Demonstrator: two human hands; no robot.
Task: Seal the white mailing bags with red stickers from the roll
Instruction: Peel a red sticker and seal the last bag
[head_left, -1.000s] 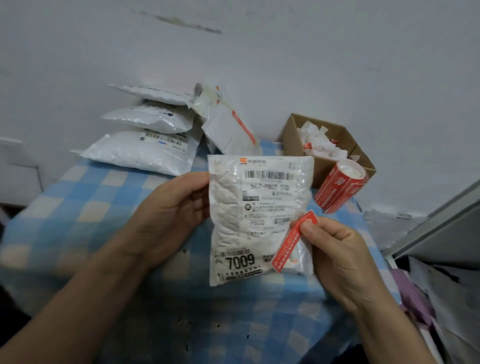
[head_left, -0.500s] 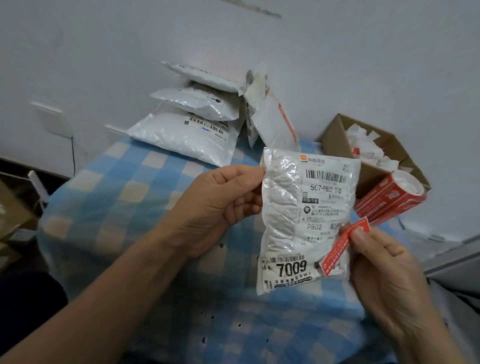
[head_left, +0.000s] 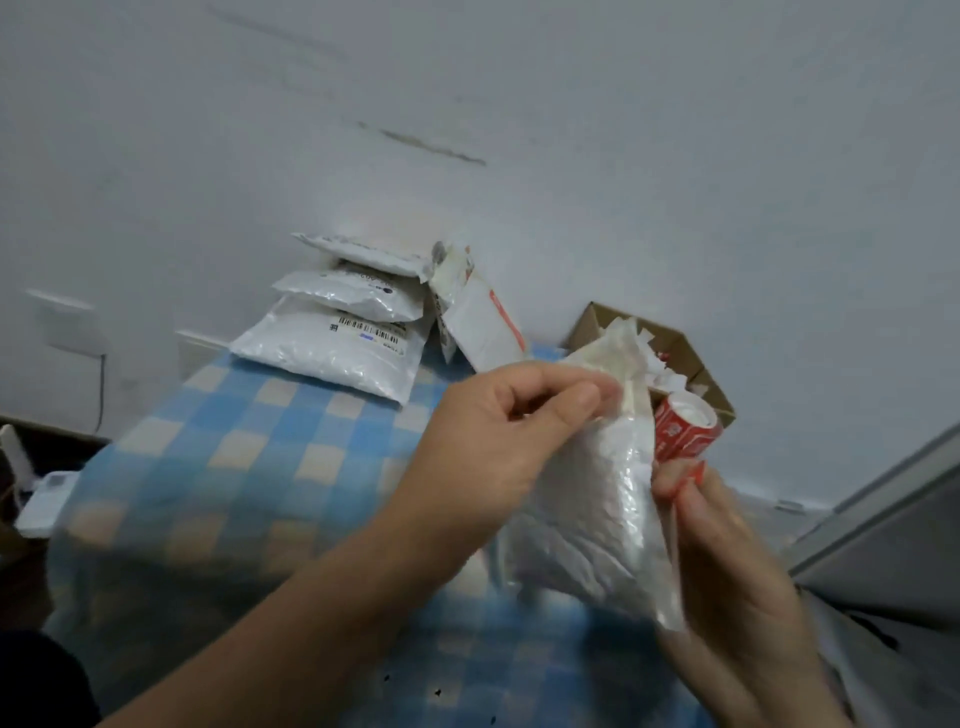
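Bag (head_left: 587, 509) now flipped label-side away; L hand (head_left: 493, 441) pinches top, R hand (head_left: 727, 561) pinches sticker (head_left: 695, 473).

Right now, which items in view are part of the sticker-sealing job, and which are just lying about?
In the job: held white bag, pinched at its top by the left hand; red sticker in the right hand; sticker roll; stacked white bags.
Lying about: cardboard box of paper scraps; wall socket; checked cloth.
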